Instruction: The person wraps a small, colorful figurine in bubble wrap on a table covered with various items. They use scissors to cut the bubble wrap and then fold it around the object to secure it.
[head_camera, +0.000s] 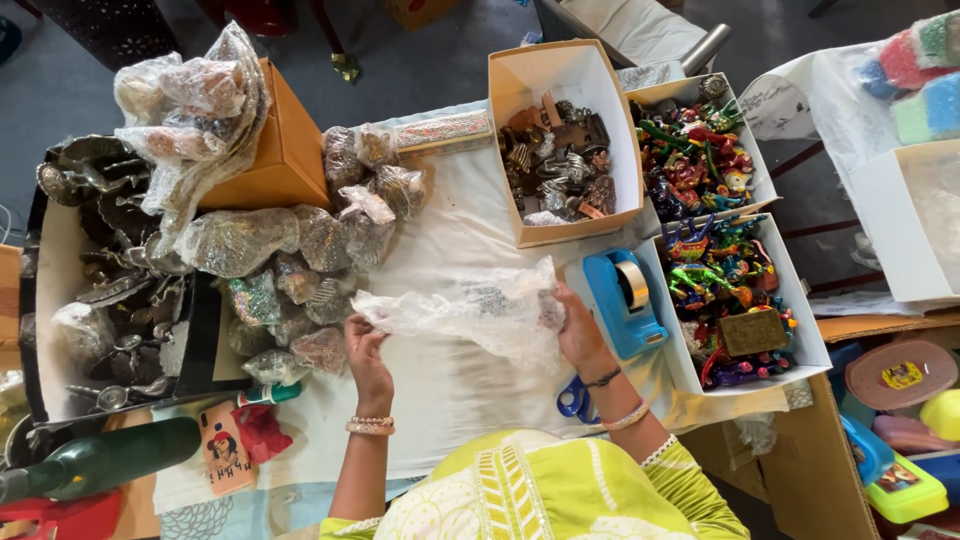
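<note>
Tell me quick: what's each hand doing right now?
Left hand: closed on the near-left edge of the bubble wrap sheet.
Right hand: gripping the same sheet's right end, beside the blue tape dispenser.

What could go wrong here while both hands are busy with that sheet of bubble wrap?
The bubble wrap, stretched between the left hand and right hand, seems to hold a small piece; it might slip out before the wrap closes. The right hand works close to the blue tape dispenser, so an elbow move could knock it. The wrapped bundles lie heaped near the left hand and could tumble if brushed.
</note>
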